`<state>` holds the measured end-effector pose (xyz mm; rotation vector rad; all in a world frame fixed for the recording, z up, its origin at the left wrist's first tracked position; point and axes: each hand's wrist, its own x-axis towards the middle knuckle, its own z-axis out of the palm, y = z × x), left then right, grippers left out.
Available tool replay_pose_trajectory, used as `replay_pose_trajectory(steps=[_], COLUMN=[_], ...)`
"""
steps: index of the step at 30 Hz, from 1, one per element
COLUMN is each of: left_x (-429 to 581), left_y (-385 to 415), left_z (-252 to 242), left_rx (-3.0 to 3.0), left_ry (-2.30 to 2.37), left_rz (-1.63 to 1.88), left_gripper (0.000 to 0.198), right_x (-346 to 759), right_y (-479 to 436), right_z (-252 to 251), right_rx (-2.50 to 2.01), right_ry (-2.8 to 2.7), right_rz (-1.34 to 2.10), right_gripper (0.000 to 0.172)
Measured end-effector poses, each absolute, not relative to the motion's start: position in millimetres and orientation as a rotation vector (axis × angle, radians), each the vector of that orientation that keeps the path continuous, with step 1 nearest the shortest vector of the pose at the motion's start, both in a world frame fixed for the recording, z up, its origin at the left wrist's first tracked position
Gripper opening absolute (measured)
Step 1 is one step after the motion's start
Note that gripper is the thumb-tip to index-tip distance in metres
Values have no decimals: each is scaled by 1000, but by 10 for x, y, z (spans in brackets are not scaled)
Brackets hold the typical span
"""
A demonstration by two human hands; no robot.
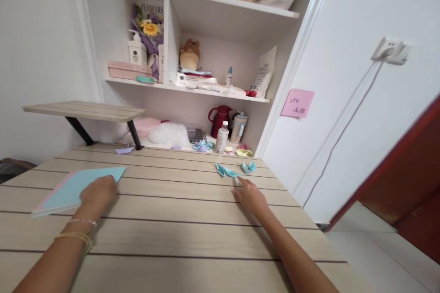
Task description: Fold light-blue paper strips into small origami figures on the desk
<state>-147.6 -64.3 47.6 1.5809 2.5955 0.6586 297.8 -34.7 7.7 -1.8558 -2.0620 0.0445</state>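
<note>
My left hand [99, 190] lies over the right side of a stack of coloured paper [68, 192], light blue on top with pink showing along the edge. Its fingers are curled at the paper's edge, and the fingertips are partly hidden. On the right, my right hand [250, 196] reaches out with its fingers apart and nothing in its grasp. Just beyond its fingertips is a light blue folded paper piece [227, 171]; whether they touch is unclear. A small blue paper boat [248, 167] sits a little farther right.
The slatted wooden table [165, 229] meets a white shelf unit. At its back stand a clear bottle [222, 137], a red jug [220, 119] and a tumbler [239, 127], with paper scraps [202, 145] beside them. A raised wooden stand [85, 111] occupies the back left.
</note>
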Motion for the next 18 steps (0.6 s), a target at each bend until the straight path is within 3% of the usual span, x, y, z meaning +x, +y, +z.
replay_pose_trajectory(steps=[7, 18], left_x=[-1352, -1351], left_y=[-725, -721], left_z=[634, 638], left_rx=[1592, 1538], left_ry=[2702, 2776], left_rz=[177, 255], left_gripper=[24, 31], right_x=[2751, 2734], right_y=[-461, -435], right_z=[131, 43], right_rx=[-1663, -1592], right_ry=[-2206, -2239], right_rz=[123, 130], right_gripper=[41, 46])
